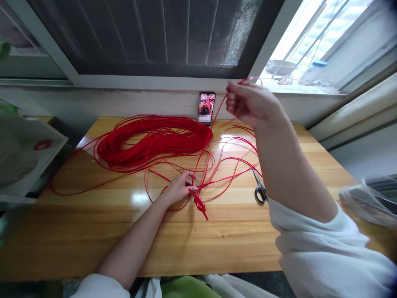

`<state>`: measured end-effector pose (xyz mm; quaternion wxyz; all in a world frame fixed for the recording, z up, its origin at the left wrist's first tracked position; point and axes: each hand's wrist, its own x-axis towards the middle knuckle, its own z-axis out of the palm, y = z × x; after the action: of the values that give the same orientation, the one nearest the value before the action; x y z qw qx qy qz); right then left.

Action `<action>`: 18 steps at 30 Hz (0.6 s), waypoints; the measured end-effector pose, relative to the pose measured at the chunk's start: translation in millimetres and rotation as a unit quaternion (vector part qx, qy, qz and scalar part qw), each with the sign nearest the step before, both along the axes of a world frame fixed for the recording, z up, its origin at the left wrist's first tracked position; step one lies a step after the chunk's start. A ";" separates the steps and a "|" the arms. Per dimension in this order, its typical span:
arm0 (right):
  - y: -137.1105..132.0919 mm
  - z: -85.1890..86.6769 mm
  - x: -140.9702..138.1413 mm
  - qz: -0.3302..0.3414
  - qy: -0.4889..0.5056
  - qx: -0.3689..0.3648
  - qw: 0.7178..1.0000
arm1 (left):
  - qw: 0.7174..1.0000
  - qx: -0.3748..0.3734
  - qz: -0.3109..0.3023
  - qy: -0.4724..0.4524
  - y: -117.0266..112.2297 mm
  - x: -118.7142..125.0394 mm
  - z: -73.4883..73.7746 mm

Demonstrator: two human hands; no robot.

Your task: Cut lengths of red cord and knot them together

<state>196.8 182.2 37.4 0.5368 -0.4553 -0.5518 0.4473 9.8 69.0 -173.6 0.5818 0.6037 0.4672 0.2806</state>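
Observation:
A large coiled bundle of thin red cord [151,142] lies on the wooden table [217,236], with loose strands looping across the wood. My left hand [180,188] rests near the table's middle, its fingertips pinching a small red knotted section of cord [197,203]. My right hand [251,103] is raised high near the window and pinches a strand of the red cord, which runs down to the knot. Steel scissors with black handles [259,188] lie just below my right forearm, partly hidden by it.
A smartphone with a red image on its screen [207,107] leans against the wall behind the coil. A window with a dark screen [155,37] stands above the table. A clear plastic bag [369,203] sits at the right edge, and a pale shelf panel [27,157] juts in at the left.

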 end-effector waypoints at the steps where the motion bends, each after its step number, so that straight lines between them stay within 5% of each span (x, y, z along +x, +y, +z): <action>1: 5.1 5.1 -6.1 0.026 0.028 -0.015 0.999 | 1.000 -0.005 0.001 -0.004 0.1 0.2 -0.7; 5: 19.2 -14.3 -37.6 0.097 0.087 -0.094 0.987 | 0.999 -0.024 0.011 -0.036 1.8 1.1 -7.2; 9: 12.5 -61.3 -51.6 0.115 -0.038 -0.157 0.980 | 0.997 -0.034 0.023 -0.062 5.4 1.0 -12.5; 14: -22.1 -107.6 -32.7 0.079 -0.246 -0.078 0.963 | 0.995 -0.053 0.024 -0.075 6.8 1.5 -8.2; 18: -70.0 -143.2 -11.4 -0.031 -0.330 -0.039 0.943 | 0.994 -0.048 0.045 -0.089 3.4 3.7 -2.9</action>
<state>185.4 112.2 -105.7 0.3203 -0.6147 -0.6657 0.2764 13.5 72.4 -176.5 0.6358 0.5263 0.4533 0.3367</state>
